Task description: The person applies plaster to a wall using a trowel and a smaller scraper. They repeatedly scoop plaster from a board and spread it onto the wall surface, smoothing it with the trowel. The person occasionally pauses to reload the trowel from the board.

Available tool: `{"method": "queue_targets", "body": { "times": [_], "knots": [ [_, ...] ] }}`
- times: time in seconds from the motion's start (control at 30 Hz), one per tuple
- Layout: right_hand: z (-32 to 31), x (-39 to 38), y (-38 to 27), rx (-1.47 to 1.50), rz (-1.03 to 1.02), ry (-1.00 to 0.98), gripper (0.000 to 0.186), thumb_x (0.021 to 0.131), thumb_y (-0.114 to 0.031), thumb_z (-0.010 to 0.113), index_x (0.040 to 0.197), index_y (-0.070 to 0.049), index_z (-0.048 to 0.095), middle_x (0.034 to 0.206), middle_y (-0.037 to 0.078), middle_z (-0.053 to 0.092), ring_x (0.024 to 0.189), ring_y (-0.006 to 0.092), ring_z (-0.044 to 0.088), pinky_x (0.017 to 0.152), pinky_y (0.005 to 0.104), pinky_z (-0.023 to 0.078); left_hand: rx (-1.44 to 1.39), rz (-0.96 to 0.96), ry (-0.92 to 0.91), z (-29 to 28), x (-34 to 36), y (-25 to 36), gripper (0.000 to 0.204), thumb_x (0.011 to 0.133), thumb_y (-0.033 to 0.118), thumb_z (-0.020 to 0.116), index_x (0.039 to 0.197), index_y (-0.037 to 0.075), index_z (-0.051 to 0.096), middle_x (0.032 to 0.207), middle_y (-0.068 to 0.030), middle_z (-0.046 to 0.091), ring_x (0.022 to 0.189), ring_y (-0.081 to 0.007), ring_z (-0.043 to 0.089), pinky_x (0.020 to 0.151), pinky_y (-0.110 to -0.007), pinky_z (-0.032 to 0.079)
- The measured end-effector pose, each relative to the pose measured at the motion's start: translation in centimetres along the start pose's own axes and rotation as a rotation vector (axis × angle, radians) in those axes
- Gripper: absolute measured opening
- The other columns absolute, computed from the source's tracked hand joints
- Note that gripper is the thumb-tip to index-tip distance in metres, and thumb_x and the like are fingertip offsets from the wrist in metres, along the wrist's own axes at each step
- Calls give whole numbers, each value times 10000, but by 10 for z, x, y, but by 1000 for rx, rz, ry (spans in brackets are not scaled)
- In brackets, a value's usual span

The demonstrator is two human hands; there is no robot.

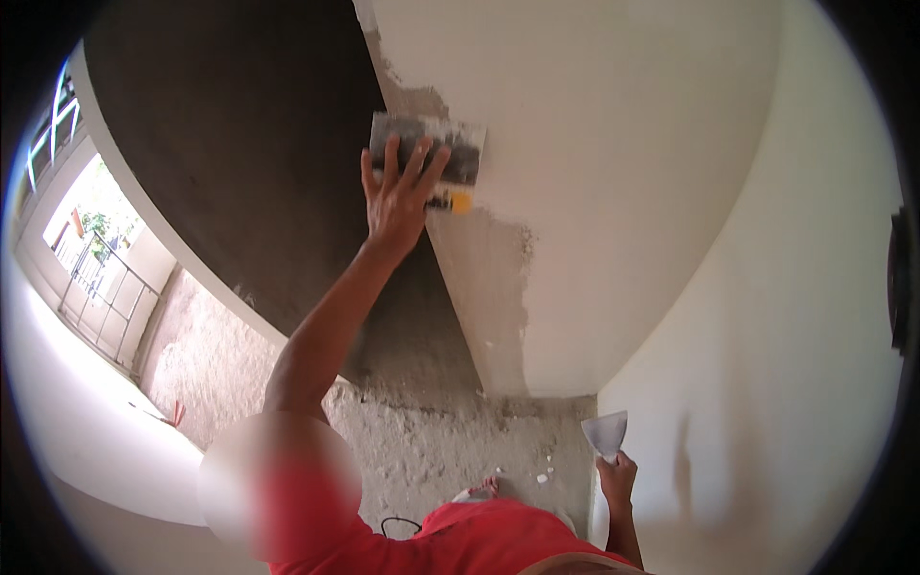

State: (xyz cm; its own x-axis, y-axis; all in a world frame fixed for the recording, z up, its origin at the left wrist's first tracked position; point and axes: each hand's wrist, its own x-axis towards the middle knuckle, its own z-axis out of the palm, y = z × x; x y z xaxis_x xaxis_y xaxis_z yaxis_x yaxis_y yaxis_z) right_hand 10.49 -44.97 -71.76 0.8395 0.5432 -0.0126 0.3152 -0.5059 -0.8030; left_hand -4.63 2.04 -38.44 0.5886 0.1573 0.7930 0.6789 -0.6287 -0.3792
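Note:
My left hand is raised to the wall on an outstretched arm. It holds a flat rectangular plastering trowel against the surface, fingers spread over the back of the smeared blade. The trowel's yellow handle end shows beside the palm. The blade straddles the edge between a dark grey wall area and a pale coated area. A greyish-beige band of filler runs along that edge. Low on the right, my right hand is closed round a putty knife, its wide blade pointing up.
A white side wall rises close on my right. The rough concrete floor below has small white bits on it. At far left, a metal railing stands by a bright opening. A dark round-edged object sits at the right rim.

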Motion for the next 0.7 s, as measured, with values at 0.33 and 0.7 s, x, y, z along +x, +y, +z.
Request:
{"method": "queue_targets", "body": {
  "times": [0.33,0.7],
  "knots": [
    [35,-3,24,4,-23,45,337,681,-269,734,693,52,632,616,211,620,559,334,626,556,425,476,95,56,390,-140,253,-70,793,750,-5,584,1445,321,386,1442,-15,461,1373,-246,362,1089,-615,269],
    [40,-7,46,-2,1,-19,304,689,-244,733,695,40,625,648,254,610,619,427,610,579,453,487,140,-89,64,-185,331,-80,622,880,7,478,1464,193,372,1504,-59,385,1383,-262,347,1093,-565,287]
  ]
}}
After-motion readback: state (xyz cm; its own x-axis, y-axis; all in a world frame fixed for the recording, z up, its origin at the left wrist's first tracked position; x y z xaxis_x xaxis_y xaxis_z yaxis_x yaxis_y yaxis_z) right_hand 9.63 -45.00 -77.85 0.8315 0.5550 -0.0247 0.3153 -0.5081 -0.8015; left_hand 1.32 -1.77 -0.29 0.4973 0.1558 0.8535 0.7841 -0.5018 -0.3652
